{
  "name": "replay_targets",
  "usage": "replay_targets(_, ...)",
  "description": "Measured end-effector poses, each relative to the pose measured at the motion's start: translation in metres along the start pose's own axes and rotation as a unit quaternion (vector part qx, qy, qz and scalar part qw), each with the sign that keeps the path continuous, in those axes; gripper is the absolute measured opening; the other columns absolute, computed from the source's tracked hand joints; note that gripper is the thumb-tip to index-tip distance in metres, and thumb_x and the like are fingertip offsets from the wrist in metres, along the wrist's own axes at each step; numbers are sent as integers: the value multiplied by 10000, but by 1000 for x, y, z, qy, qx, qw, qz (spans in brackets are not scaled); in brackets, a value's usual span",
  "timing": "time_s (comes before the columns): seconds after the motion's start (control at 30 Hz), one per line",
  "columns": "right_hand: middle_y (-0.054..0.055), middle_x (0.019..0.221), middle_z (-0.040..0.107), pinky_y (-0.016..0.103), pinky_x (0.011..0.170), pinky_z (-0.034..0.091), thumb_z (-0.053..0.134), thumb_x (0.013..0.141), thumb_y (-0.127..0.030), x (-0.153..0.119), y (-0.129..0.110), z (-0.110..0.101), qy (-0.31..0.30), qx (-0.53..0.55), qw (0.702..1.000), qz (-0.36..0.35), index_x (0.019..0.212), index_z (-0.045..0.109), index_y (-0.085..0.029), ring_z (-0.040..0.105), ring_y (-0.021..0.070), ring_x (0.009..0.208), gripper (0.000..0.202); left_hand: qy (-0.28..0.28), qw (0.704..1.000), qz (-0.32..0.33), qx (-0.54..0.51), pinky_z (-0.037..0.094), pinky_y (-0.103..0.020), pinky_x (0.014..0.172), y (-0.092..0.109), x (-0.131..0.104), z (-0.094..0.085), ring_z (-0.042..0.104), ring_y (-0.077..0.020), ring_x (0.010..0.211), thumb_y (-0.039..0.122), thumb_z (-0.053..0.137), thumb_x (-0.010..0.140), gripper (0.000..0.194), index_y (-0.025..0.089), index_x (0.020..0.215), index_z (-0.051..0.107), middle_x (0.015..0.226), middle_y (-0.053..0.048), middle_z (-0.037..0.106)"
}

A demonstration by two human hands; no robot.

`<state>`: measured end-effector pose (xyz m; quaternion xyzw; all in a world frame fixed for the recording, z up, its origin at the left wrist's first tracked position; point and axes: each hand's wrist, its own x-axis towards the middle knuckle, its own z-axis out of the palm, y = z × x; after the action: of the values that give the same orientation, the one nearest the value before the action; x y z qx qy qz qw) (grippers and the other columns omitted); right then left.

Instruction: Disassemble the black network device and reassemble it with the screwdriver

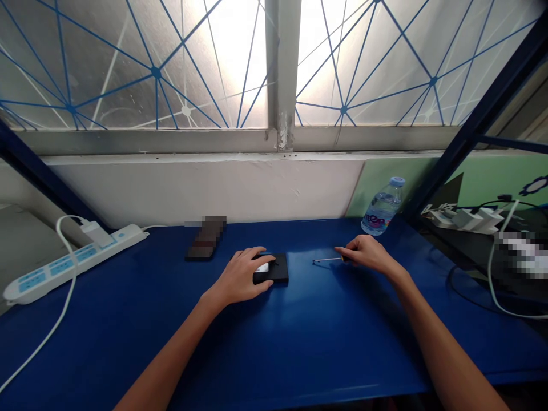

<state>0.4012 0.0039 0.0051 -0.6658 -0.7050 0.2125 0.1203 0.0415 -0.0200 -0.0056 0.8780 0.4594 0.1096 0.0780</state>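
Note:
My left hand (240, 278) lies over a flat black rectangular case (281, 270), gripping it with the thumb on the near edge and the fingers across the top. A white label shows between the fingers; the case's left part is hidden. To the right, my right hand (369, 252) is closed around a screwdriver (329, 260). Its thin metal shaft points left toward the case, with a gap between them. The tip looks dark, and whether anything sits on it is too small to tell. Most of the handle is inside my fingers.
On the blue table (274, 354), a blurred dark flat object (207, 238) lies behind my left hand. A water bottle (382, 206) stands behind my right hand. At the left lies a white power strip (77, 260) with a plugged-in cable; more plugs (471, 220) and cables sit at the right.

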Motion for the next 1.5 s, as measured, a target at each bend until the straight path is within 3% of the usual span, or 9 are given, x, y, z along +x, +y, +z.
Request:
replay_targets(0.23,63,573,703,268,546,360,549,883,-562,0,-1,0,2,20,1000,-9,619,745,-174,595,167,549,509,-7,1000,-20,8,490,-472,960,0,2,-5,587,-321,1183,466,741,850,480,319,1301,673,1358,-95,602)
replay_targets(0.53,67,546,681,269,547,361,541,875,-613,-2,-5,2,8,46,999,-27,600,737,-163,579,169,536,562,88,989,-64,99,545,-366,767,-3,3,9,649,-274,979,581,545,946,489,231,1241,717,1148,-139,650)
replay_targets(0.73,63,541,677,270,551,365,535,878,-592,-1,-4,3,5,43,999,-30,608,732,-164,578,166,531,543,87,989,-51,108,570,-323,710,-2,1,7,654,-286,1052,547,612,891,503,237,1284,663,1306,-131,605)
replay_targets(0.93,61,548,684,275,554,360,527,891,-551,0,-3,2,9,37,999,-30,620,743,-168,590,171,539,516,133,974,-144,110,590,-360,633,5,4,9,719,-298,897,597,544,917,574,180,1300,639,1376,-174,577)
replay_targets(1.1,62,554,689,277,560,362,532,894,-541,-1,-3,0,17,31,999,-23,612,740,-172,604,178,549,509,166,976,-133,47,605,-369,764,-6,5,6,726,-274,956,358,421,1008,384,190,1265,652,1371,-121,615)
replay_targets(1.23,60,554,690,280,564,365,528,895,-554,-2,-3,0,18,22,999,-22,620,747,-181,613,183,559,513,160,982,-99,16,589,-404,904,-14,4,5,695,-276,1072,201,372,982,400,183,1274,644,1404,-117,587)
replay_targets(1.5,68,573,703,283,561,368,527,893,-564,-1,-1,1,26,14,999,-22,610,744,-187,631,195,579,519,129,990,-29,-55,613,-357,828,-5,3,8,705,-186,846,151,405,942,428,236,1295,632,1380,-83,596)
